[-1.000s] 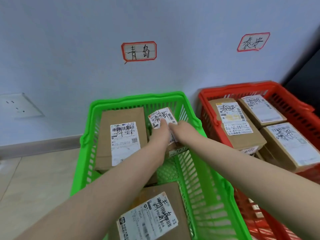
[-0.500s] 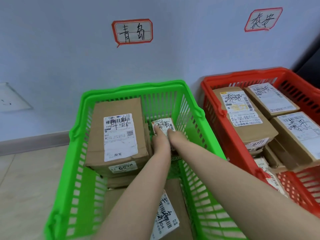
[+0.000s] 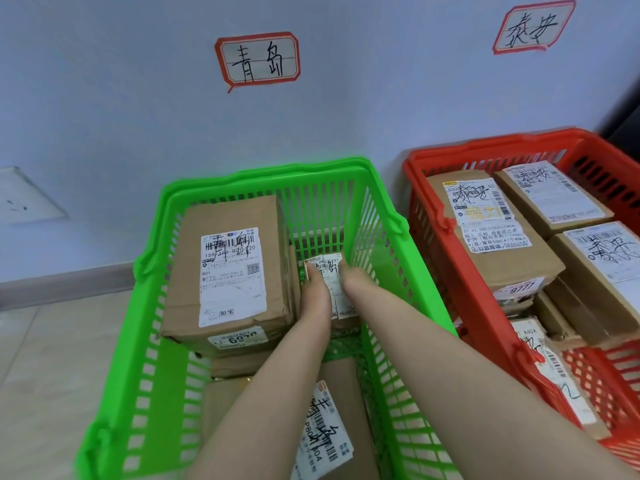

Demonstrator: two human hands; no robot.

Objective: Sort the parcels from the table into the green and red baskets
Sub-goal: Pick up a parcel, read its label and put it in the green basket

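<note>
left hand point(image 3: 316, 289): small parcel point(image 3: 329, 270) is gripped at its left edge, fingers over the label
right hand point(image 3: 356, 280): the same parcel is gripped at its right edge
small parcel: held low inside the green basket point(image 3: 263, 174), just beside the large box point(image 3: 239, 271)
near box point(image 3: 341, 393): partly hidden under the forearms
red basket point(image 3: 485, 143): placed to the right, filled with labelled boxes

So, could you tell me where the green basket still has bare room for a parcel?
Only a bare mesh strip between the small parcel and the front box. The big box fills the left; the red basket is crowded.
</note>
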